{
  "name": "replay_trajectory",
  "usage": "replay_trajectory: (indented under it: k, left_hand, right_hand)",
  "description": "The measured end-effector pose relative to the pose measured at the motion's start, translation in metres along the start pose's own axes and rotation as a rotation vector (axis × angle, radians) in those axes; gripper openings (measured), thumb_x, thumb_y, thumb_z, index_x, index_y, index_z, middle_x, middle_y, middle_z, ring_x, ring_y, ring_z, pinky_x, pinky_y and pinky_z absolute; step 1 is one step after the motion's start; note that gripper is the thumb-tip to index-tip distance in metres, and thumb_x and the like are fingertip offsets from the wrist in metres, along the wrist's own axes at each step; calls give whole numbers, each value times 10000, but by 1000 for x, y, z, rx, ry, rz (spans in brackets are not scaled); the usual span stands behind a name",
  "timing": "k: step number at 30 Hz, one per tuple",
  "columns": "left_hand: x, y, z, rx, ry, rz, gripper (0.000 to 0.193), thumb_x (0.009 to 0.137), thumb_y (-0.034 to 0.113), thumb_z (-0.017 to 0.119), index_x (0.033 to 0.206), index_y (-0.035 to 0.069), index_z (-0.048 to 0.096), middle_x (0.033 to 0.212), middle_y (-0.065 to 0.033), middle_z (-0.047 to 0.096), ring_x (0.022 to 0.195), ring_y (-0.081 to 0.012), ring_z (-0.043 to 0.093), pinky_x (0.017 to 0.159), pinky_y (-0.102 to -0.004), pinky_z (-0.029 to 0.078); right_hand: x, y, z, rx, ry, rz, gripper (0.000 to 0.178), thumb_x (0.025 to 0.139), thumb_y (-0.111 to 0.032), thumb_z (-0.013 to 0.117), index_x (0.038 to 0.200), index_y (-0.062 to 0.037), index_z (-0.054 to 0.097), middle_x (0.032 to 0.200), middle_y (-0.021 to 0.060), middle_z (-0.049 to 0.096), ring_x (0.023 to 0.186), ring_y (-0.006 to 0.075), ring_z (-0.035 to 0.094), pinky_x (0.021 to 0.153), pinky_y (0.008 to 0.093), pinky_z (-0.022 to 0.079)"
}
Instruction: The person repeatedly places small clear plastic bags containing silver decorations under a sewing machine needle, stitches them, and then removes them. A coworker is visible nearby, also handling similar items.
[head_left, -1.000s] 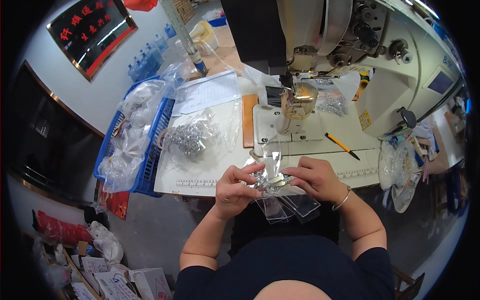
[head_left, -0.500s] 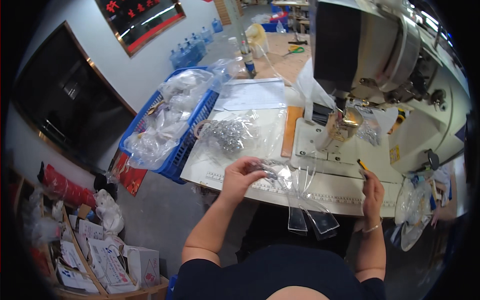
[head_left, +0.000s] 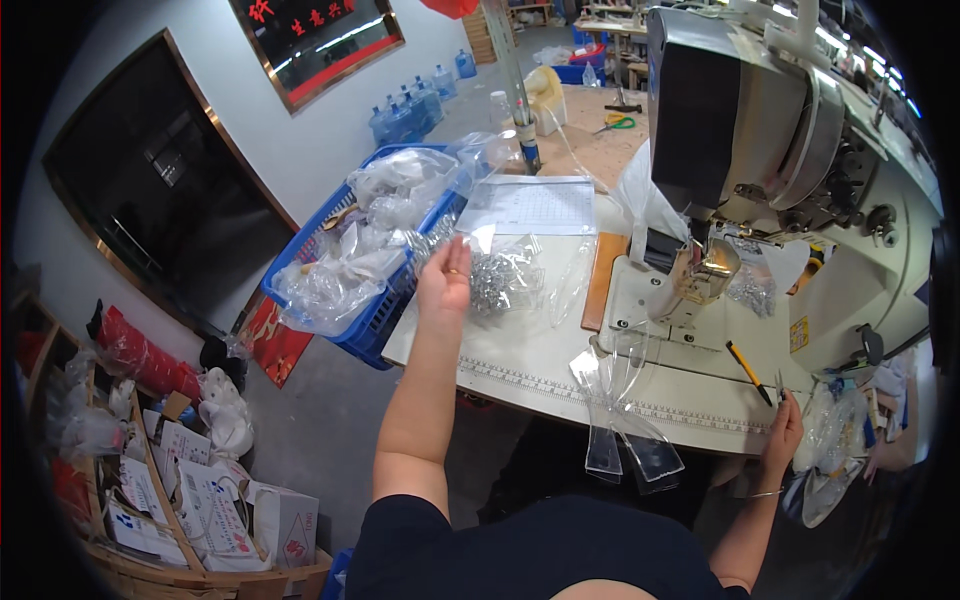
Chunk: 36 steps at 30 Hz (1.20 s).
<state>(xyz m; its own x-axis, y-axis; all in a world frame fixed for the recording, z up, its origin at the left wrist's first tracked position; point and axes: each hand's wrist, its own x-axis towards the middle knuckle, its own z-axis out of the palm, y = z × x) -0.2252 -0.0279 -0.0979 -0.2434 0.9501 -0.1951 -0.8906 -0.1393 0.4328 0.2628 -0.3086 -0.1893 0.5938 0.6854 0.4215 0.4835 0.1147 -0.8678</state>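
Note:
My left hand (head_left: 445,280) is raised at the far left of the table, by the blue basket's side, closed on a shiny silvery bundle (head_left: 430,240) whose kind I cannot make out. Beside it lies a pile of glittering metal-looking pieces in clear plastic (head_left: 500,280). My right hand (head_left: 785,428) rests at the table's front right edge, closed around a thin pointed metal tool (head_left: 780,382), mostly hidden by the fingers. A yellow and black pen-like tool (head_left: 748,372) lies just beyond it. Clear plastic strips (head_left: 605,440) hang over the front edge between my hands.
A sewing machine (head_left: 700,130) stands on the right of the table. The blue basket (head_left: 375,335), full of clear bags, is at the left. A printed sheet (head_left: 535,200), a brown strip (head_left: 604,285) and a ruler scale (head_left: 530,384) are on the table. Boxes (head_left: 205,500) stand lower left.
My left hand has moved away and left toward the basket with the shiny bundle, leaving the clear strips. My right hand has come nearer, apart from the yellow and black tool. The view has shifted slightly.

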Motion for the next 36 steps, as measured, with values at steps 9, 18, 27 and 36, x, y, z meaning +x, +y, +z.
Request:
replay_trajectory:
  k: [9, 18, 27, 36]
  left_hand:
    - [-8, 36, 36, 9, -213, 131, 152, 915, 81, 506, 995, -48, 503, 1062, -156, 566, 1074, -303, 556, 913, -388, 510]
    - [3, 10, -16, 89, -52, -186, 251, 938, 160, 478, 957, -85, 530, 951, -187, 630, 871, -270, 643, 761, -321, 569]
    - [-22, 56, -2, 1369, -400, 574, 415, 799, 273, 670, 1067, -34, 592, 994, -188, 636, 917, -273, 628, 759, -294, 510]
    - [55, 64, 20, 2071, -658, -69, 728, 572, 544, 761, 968, -53, 637, 963, -212, 641, 909, -307, 619, 784, -328, 476]
  right_hand:
    - [5, -8, -8, -249, -32, -134, 210, 906, -108, 514, 1040, 34, 592, 726, 35, 481, 648, 109, 435, 593, 237, 363]
    - [11, -31, 14, -874, -83, -50, 242, 845, -144, 576, 1055, -31, 616, 971, 115, 544, 900, 290, 512, 759, 403, 415]
    - [2, -118, 98, -304, -361, -318, 233, 761, -51, 645, 989, -12, 613, 903, 150, 573, 875, 308, 563, 788, 368, 440]
    - [-41, -174, 309, 496, -1222, 792, 528, 891, -264, 585, 1247, 84, 408, 1107, 164, 550, 958, 228, 596, 811, 296, 504]
